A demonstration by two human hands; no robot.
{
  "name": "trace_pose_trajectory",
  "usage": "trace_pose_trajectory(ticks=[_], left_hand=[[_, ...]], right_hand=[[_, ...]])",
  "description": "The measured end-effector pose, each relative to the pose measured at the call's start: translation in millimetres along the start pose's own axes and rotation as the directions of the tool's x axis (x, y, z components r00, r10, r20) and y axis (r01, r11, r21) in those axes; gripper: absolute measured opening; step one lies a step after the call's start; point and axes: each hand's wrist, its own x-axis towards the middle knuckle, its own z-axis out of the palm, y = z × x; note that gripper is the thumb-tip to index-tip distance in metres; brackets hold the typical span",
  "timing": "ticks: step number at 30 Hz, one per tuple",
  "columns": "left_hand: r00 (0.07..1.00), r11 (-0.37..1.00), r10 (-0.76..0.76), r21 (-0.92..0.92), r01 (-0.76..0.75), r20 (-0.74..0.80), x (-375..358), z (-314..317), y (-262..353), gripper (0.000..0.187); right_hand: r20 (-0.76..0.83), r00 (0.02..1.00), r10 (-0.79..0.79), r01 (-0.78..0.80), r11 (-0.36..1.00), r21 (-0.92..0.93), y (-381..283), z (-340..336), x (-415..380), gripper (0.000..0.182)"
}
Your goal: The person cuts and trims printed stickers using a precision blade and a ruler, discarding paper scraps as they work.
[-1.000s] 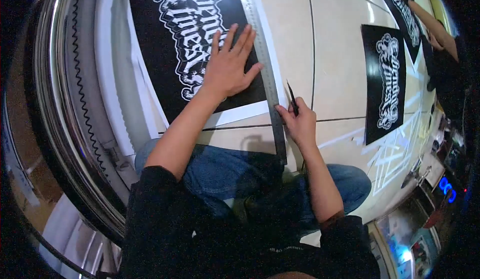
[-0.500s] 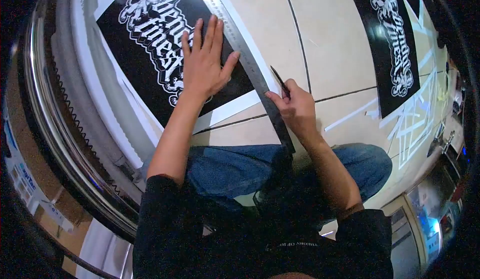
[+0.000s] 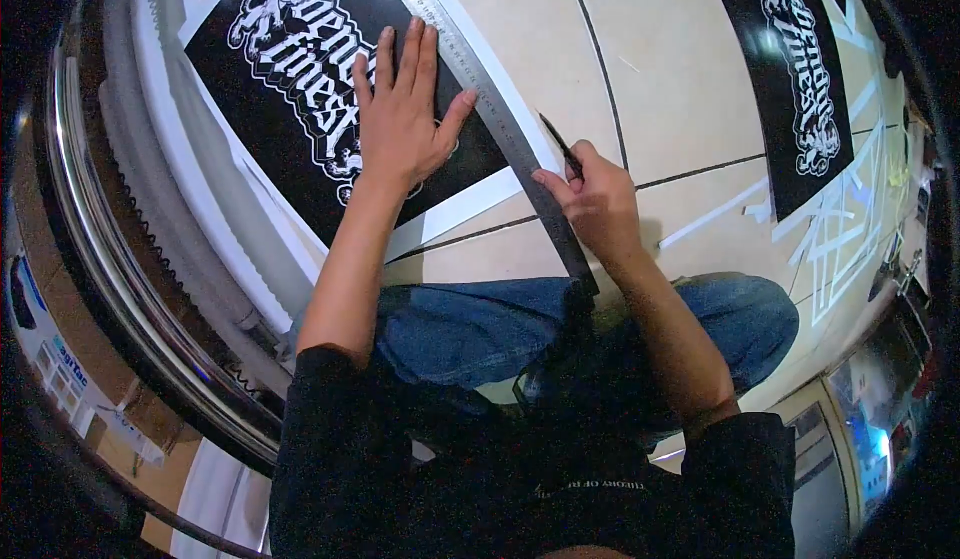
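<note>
A black printed sheet (image 3: 300, 89) with white lettering and a white border lies on the floor tiles. My left hand (image 3: 405, 124) rests flat on it, fingers spread, its thumb close to the ruler. Along the sheet's right edge runs a long metal ruler (image 3: 505, 139), its lower end near my knees. My right hand (image 3: 603, 204) is closed around a thin dark pen-like tool (image 3: 560, 142), whose tip points up and left, just right of the white border. The thumb of that hand touches or nearly touches the ruler.
Another black printed sheet (image 3: 790, 79) lies at the right. Thin white strips (image 3: 835, 224) are scattered below and beside it. A shiny metal bar (image 3: 75, 169) and rolled material (image 3: 150, 159) stand along the left. My bent legs (image 3: 460, 329) are just below the sheet.
The view has shifted slightly. My left hand stays flat on the sheet, and my right hand still grips the tool beside the ruler.
</note>
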Motion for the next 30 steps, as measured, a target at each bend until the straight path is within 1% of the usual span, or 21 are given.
trace_pose_trajectory(ticks=[2, 6, 8, 9, 14, 17, 18, 20, 21, 24, 26, 29, 30], left_hand=[[1.000, 1.000, 0.001, 0.005, -0.001, -0.001, 0, 0, -1, 0.079], [1.000, 1.000, 0.004, 0.006, -0.004, -0.009, 0, 0, 0, 0.079], [1.000, 1.000, 0.000, 0.005, 0.000, -0.006, 0, -1, 1, 0.079], [1.000, 1.000, -0.001, 0.002, 0.001, -0.002, 0, -2, 1, 0.079], [1.000, 1.000, -0.013, -0.011, 0.013, -0.009, 1, -4, 2, 0.079], [1.000, 1.000, -0.002, -0.018, 0.002, -0.006, 1, -4, 1, 0.078], [1.000, 0.999, -0.011, -0.034, 0.011, -0.002, 1, -8, 3, 0.078], [1.000, 0.999, -0.012, -0.053, 0.012, 0.000, 1, -10, 2, 0.078], [1.000, 0.998, -0.009, -0.056, 0.008, -0.006, 1, -9, 1, 0.078], [1.000, 0.997, -0.013, -0.072, 0.012, -0.013, 1, -10, 1, 0.078], [0.999, 0.998, -0.018, -0.057, 0.017, -0.026, 0, -9, 1, 0.079], [1.000, 0.998, -0.025, -0.065, 0.026, 0.013, 0, -11, 2, 0.080], [1.000, 0.998, -0.030, -0.061, 0.030, 0.003, -1, -11, 2, 0.080]], right_hand=[[0.122, 0.986, 0.110, -0.103, 0.993, -0.062, -4, -5, 1, 0.039], [0.127, 0.984, 0.126, -0.121, 0.991, -0.050, -2, -4, 3, 0.039], [0.105, 0.992, 0.068, -0.059, 0.994, -0.088, -2, -4, 3, 0.040], [0.107, 0.992, 0.063, -0.054, 0.995, -0.088, -2, -4, 3, 0.040], [0.115, 0.986, 0.120, -0.110, 0.990, -0.091, 1, -1, 4, 0.042], [0.122, 0.986, 0.113, -0.101, 0.989, -0.104, -3, -5, 3, 0.042], [0.114, 0.990, 0.081, -0.068, 0.992, -0.108, -4, -6, 5, 0.042], [0.113, 0.985, 0.134, -0.123, 0.988, -0.094, 0, -3, 3, 0.043], [0.105, 0.989, 0.107, -0.097, 0.991, -0.098, -1, -4, 2, 0.043], [0.091, 0.992, 0.088, -0.081, 0.994, -0.080, -5, -4, 2, 0.044], [0.089, 0.991, 0.097, -0.089, 0.992, -0.092, -5, -4, 2, 0.044], [0.087, 0.993, 0.085, -0.080, 0.995, -0.062, -10, -6, 0, 0.042], [0.086, 0.992, 0.092, -0.087, 0.995, -0.059, -11, -6, 0, 0.042]])
